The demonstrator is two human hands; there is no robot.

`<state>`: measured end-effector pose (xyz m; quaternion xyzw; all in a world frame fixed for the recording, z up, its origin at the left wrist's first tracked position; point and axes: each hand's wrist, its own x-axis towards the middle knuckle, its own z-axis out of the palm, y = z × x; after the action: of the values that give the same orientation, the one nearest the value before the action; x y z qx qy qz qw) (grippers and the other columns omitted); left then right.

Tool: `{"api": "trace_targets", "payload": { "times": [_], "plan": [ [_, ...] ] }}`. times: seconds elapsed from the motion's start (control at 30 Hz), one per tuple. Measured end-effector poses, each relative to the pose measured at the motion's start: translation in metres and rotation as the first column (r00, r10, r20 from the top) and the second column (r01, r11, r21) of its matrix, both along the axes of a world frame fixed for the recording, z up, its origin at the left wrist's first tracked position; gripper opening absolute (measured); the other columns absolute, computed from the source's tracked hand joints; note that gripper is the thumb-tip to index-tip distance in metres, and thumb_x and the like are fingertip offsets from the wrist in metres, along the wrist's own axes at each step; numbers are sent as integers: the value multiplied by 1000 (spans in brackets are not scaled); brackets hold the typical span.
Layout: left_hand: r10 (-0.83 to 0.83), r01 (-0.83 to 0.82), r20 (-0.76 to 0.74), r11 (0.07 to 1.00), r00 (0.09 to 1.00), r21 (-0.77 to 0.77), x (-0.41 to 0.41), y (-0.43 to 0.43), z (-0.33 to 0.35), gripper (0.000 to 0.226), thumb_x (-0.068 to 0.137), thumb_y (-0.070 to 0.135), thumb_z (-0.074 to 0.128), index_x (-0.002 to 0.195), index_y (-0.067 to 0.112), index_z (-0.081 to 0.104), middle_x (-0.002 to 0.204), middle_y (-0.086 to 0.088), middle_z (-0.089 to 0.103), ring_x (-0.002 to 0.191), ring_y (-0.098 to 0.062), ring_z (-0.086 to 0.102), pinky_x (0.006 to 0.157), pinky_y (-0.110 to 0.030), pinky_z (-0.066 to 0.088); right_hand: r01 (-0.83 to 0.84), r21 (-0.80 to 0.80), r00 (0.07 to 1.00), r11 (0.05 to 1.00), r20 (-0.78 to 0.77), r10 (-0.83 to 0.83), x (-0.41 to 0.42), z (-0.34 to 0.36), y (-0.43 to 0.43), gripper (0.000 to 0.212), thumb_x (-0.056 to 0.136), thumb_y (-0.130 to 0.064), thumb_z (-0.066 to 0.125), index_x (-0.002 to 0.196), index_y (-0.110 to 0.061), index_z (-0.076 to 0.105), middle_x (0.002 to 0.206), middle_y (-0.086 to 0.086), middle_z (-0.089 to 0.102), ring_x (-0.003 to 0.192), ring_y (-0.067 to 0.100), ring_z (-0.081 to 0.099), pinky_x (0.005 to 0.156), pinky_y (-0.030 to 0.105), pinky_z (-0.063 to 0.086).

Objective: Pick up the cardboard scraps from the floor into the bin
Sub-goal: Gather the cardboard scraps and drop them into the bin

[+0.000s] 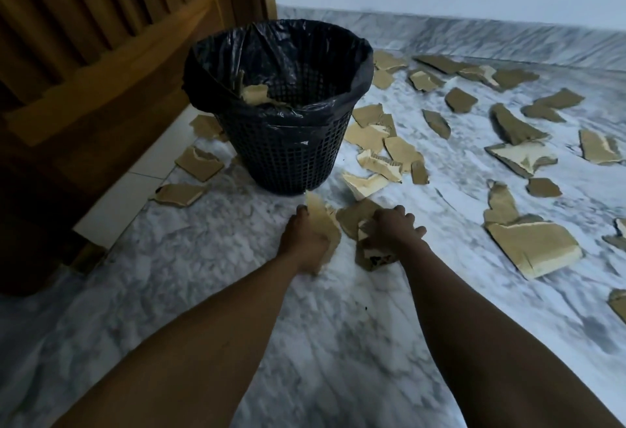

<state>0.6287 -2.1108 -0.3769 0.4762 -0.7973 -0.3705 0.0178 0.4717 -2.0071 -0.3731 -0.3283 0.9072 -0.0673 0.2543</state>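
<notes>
Now | both hands: left (pixel 306 241), right (pixel 394 229) each grip cardboard scraps (pixel 367 251) | bin (pixel 281 143) just beyond.

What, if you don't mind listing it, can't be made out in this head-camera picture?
- How full the bin is: its rim and black liner hide most of the inside.
- The fingers of the left hand: they curl under the scrap it grips.
- The dark print on the scrap held by the right hand: too blurred.
- Scraps at the right edge: cut off.
</notes>
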Motion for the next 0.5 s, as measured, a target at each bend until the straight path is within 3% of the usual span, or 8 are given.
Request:
{"api": "trace_targets", "payload": {
  "times": [0.1,0.17,0.3,0.37,0.43,0.5],
  "plan": [
    [97,-94,-175,995,980,22,-35,7,18,85,70,45,73,140,16,34,130,-8,55,114,-29,55,88,-36,50,37,-114,991,993,131,-22,-3,-1,14,71,67,-31,86,115,-16,36,114,11,52,101,31,54,81,43,48],
    [122,-113,-237,992,964,51,-62,10,29,88,65,46,74,139,22,32,128,-4,56,110,-26,57,91,-39,52,70,-177,978,982,205,-32,-7,-1,29,75,67,-23,88,113,-15,29,110,14,59,90,28,56,74,40,49],
    [-12,26,-184,997,983,75,-118,13,37,102,75,33,75,152,28,8,141,-5,49,122,-28,53,98,-37,48,160,-165,953,973,283,-108,-26,-1,63,94,66,-21,90,136,-15,26,108,8,57,92,24,54,74,35,45],
    [-102,104,-68,994,992,19,-137,11,33,107,79,33,74,155,24,-1,145,-7,46,126,-32,50,101,-41,46,138,-98,971,986,209,-115,-38,-4,78,75,71,-29,86,130,-11,43,110,6,59,95,24,56,75,33,43],
    [-139,140,60,990,988,-15,-149,4,25,98,81,32,73,155,20,10,145,-12,37,126,-36,48,101,-42,45,204,-132,969,970,171,-180,-52,-9,89,46,78,-35,79,110,-7,62,105,11,68,94,28,62,73,35,46],
    [-150,160,179,986,972,-44,-151,-6,15,85,82,30,73,150,16,24,144,-12,24,124,-37,48,98,-41,45,313,-249,940,917,221,-261,-64,-12,95,33,78,-31,79,94,-4,70,91,15,72,88,32,67,73,40,51]
  ]
}}
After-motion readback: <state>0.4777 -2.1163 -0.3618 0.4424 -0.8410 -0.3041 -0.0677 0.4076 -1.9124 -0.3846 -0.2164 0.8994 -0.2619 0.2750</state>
